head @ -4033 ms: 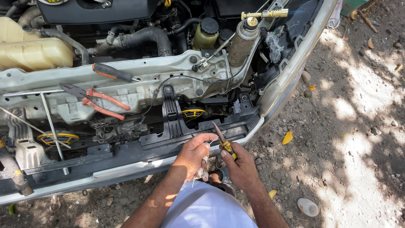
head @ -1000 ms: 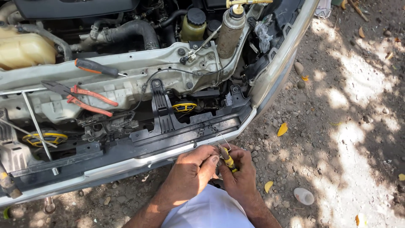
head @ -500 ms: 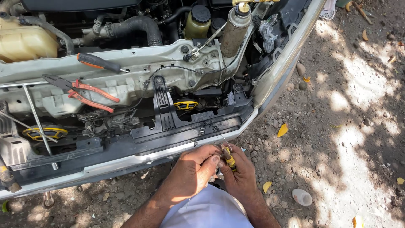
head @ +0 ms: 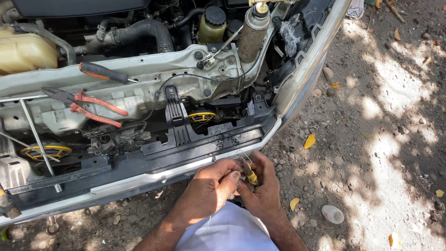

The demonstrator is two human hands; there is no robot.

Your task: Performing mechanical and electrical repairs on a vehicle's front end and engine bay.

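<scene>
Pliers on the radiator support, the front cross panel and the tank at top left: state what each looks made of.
Pliers: dark metal jaws, handles in orange-red sleeves that look like plastic or rubber. Front cross panel: matte black with moulded ribs, probably plastic. Tank: yellowed, translucent-looking, likely plastic. The small tool in the right hand, with the left hand touching it, shows a yellow grip and thin metal tip.

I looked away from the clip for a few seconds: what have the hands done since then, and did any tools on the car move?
Both hands drew back from the front bar toward the body. The right hand keeps the yellow-handled tool; the left hand still closes in beside it, pinching something too small to tell. The red-handled pliers, the screwdriver and the spray can lie unmoved on the car.
</scene>
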